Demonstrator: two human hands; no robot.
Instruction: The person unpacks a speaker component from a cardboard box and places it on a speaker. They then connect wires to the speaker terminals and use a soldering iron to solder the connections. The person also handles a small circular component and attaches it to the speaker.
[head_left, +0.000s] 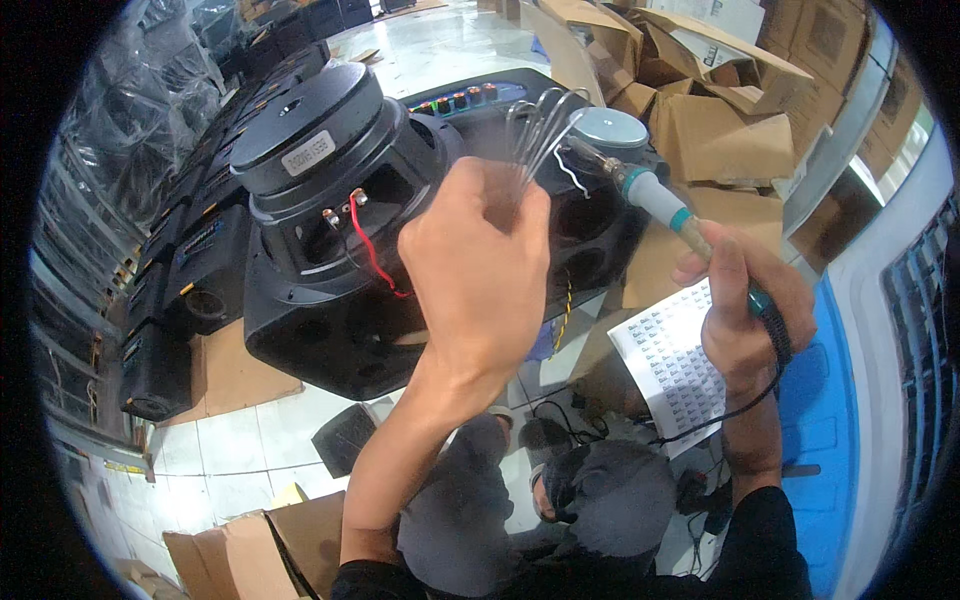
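My left hand (475,275), raised in front of a black speaker box (300,340), is closed on a loosely looped bundle of solder wire (541,130). In my right hand (755,310) is a soldering iron (655,198) with a white and green handle, its tip pointing up and left beside the wire loops. Whether tip and wire touch, I cannot tell. A large woofer (315,150) rests magnet up on the box, with a red wire (368,245) at one terminal. Right of the loops sits a smaller round driver (610,128), near a short white wire (573,170).
Opened cardboard boxes (725,135) crowd the right back. A printed sheet (670,370) lies below my right hand, where the iron's black cord (715,418) hangs. More black speaker boxes (160,355) line the left. Blue plastic (820,400) stands at the right.
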